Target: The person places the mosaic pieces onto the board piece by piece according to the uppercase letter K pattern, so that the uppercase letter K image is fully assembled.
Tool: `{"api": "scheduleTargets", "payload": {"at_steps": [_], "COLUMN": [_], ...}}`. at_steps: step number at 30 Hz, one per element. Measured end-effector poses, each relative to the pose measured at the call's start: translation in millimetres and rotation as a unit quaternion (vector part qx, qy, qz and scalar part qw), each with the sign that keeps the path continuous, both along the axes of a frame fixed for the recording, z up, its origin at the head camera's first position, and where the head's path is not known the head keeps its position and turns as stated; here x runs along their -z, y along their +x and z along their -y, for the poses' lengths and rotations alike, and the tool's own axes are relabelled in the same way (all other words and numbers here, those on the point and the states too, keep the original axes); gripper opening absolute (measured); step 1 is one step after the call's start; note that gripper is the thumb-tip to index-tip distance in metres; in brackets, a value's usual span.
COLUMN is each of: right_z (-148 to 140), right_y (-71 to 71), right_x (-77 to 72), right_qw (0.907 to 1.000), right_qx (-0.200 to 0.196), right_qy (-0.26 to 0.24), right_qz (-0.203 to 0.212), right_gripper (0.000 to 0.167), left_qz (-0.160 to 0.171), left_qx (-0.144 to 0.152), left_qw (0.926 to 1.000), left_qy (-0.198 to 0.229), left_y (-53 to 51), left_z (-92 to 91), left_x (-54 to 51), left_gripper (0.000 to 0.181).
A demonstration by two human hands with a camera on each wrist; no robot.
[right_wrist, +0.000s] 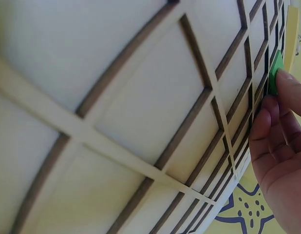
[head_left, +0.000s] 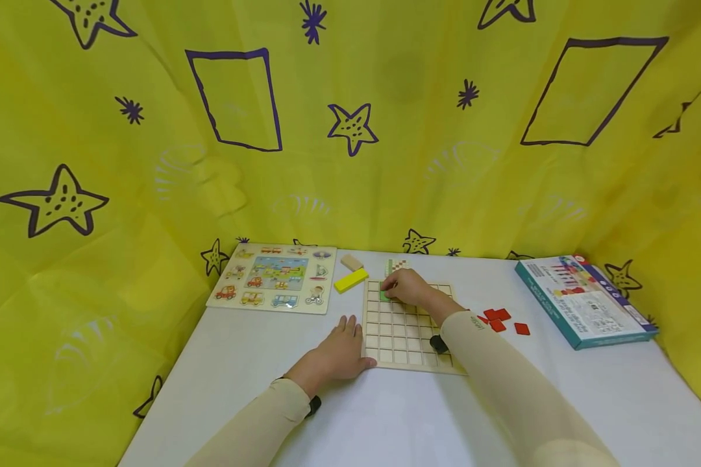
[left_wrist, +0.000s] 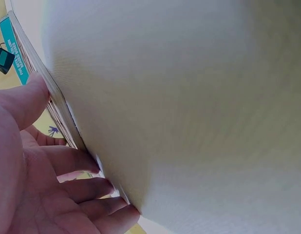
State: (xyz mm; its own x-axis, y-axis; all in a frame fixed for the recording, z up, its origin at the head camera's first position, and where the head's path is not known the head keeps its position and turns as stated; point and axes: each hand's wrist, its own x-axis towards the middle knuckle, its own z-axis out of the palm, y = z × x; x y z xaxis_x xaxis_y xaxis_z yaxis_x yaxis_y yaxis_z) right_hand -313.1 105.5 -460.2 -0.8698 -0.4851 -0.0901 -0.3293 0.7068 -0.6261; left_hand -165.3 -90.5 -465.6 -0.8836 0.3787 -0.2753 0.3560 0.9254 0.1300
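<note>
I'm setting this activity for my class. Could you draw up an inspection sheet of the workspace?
Surface: white tabletop.
Job's things: wooden grid board; green tile at its far side; loose red tiles to its right.
Clutter: picture puzzle, yellow block, tan block, printed card, flat box.
Hands: left hand touches the grid board's left edge; right hand pinches the green tile.
Cables: nothing seen.
Surroundings: yellow curtain with dark star drawings.
</note>
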Motion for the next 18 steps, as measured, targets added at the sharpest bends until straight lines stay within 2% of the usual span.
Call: {"api": "scheduleTargets", "payload": {"at_steps": [18], "right_z": [-2.1], "right_y": [0.2], "right_x": [5.6], "right_qw": [0.9998], "right_qx": [-0.005], "right_qy": [-0.002], "right_qz": [-0.017], "right_gripper": [0.011], "left_qz": [0.01], "left_qx": [-0.008], "left_qw": [0.9999], "left_qy": [-0.007], "left_y": [0.8], "left_z": [-1.6], "left_x": [-2.2], "left_gripper": [0.087]}}
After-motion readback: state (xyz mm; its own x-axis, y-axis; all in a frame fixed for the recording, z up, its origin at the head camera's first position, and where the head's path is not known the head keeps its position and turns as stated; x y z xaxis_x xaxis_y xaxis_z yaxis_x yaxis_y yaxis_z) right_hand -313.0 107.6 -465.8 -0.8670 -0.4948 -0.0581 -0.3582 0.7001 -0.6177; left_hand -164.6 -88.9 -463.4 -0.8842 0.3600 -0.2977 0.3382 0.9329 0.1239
